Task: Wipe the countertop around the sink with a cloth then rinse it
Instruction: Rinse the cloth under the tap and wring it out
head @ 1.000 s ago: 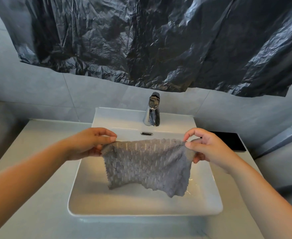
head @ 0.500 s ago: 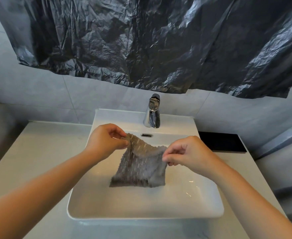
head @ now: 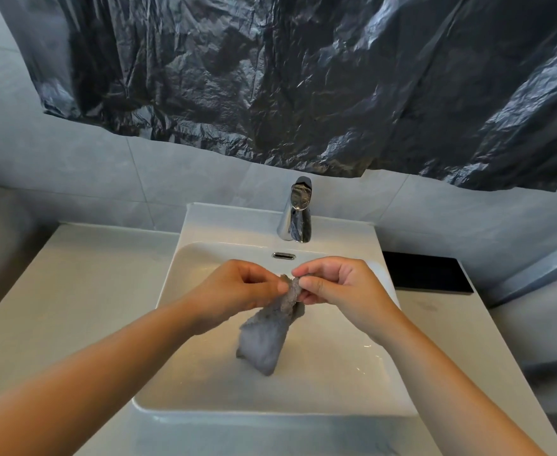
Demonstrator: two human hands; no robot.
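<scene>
hands: left [head: 237,287], right [head: 338,286] pinch cloth [head: 267,334] | sink [head: 185,324] (faucet [head: 297,212] behind)

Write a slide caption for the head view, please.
Left hand and right hand pinch a bunched grey cloth over the white sink.

My single head camera looks forward and down, close above the sink [head: 320,399], facing the wall.

Pale grey tiled wall [head: 73,166] — crumpled, glossy black plastic sheet [head: 303,77] across its upper part
</scene>
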